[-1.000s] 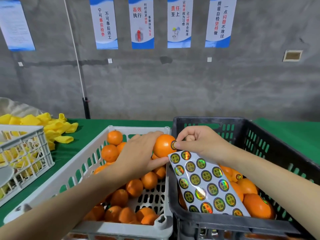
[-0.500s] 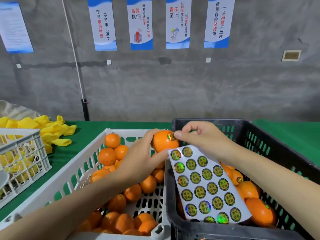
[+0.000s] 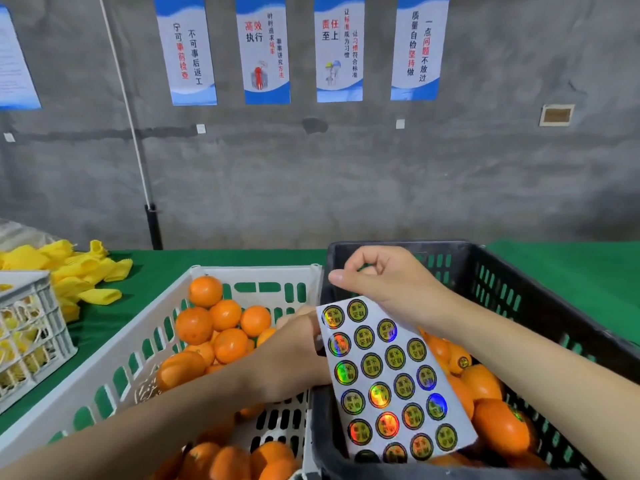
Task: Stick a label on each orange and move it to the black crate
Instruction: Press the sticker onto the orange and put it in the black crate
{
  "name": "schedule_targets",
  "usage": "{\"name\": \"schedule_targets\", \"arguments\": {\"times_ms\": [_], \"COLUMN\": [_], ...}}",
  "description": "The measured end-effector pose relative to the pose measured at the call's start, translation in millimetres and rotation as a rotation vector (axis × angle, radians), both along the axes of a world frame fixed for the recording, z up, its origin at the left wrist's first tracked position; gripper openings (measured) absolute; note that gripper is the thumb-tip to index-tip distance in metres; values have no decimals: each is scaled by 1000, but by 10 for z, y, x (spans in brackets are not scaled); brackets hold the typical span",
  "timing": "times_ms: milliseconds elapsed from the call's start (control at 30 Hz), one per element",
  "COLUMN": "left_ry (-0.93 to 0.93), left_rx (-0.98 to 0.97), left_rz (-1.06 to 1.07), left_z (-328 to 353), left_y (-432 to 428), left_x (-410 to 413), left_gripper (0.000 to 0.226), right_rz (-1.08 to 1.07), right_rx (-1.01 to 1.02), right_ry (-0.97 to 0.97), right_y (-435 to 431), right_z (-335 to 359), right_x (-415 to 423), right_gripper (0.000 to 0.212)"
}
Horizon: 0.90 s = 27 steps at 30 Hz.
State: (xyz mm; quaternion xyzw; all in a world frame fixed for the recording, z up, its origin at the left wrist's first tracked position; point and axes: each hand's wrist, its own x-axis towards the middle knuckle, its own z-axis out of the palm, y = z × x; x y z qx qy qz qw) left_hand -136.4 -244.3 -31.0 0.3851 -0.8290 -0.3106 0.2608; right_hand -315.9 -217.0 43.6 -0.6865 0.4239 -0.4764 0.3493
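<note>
— Oranges, unlabelled stock: location?
— Heaped in white crate, on table. Labelled oranges lie in black crate, just beside it.
— Hands?
— Right hand: fingers curled, gripping sheet of labels over black crate. Left hand: low at the wall between crates, fingers hidden behind sheet; grasp cannot be told.
— Step in hand?
— Judged: between fruits, either setting one in black crate or reaching for another.
— Next move calls for?
— One orange lifted clear, one label peeled and pressed flat on the skin.
</note>
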Motion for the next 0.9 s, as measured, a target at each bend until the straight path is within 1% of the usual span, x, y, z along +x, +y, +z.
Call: {"name": "schedule_targets", "arguments": {"times_ms": [100, 133, 167, 200, 233, 267, 300, 367, 467, 567, 633, 700, 767, 800, 833, 900], "left_ry": [32, 53, 69, 140, 244, 349, 426, 437, 462, 534, 560, 550, 528, 507, 481, 460], "left_rx": [-70, -111, -138, -130, -70, 29, 109, 190, 281, 307, 240, 160, 130, 113, 96, 77], "left_rz": [-49, -50, -17, 42, 108, 134, 112, -13, -168, -167, -91, 10, 60, 74, 92, 100], "left_z": [60, 49, 88, 113, 157, 198, 259, 321, 333, 345, 344, 304, 248, 226, 213, 188], "left_y": [34, 17, 32, 39, 61, 64, 91, 132, 196, 188, 166, 109, 37, 14, 3, -20], "left_x": [20, 26, 34, 41, 45, 65, 97, 143, 151, 116, 104, 96, 93, 96, 100, 106], "left_gripper": [57, 56, 51, 42, 33, 28, 30, 37, 27, 7, 10, 17, 30, 38, 41, 37], "right_rz": [-27, -42, -59, -79, -109, -146, -180, -214, -215, -204, -266, -404, -542, -550, -502, -341], "right_rx": [-2, -2, -6, -11, -16, -20, -21, -21, -55, -69, -96, -188, -382, -484, -548, -571], "right_ry": [29, 39, 51, 67, 91, 121, 146, 158, 144, 114, 125, 226, 439, 524, 568, 611], "right_y": [-45, -52, -59, -68, -75, -79, -83, -95, -121, -158, -185, -191, -156, -120, -84, -28], "right_z": [-20, -25, -36, -45, -60, -72, -85, -104, -109, -107, -112, -128, -129, -114, -95, -74], "right_x": [-24, -27, -30, -31, -30, -28, -27, -24, -35, -65, -89, -128, -162, -163, -156, -118], "right_gripper": [23, 24, 24, 24, 25, 25, 26, 26, 27, 29, 29, 28, 22, 19, 17, 20]}}
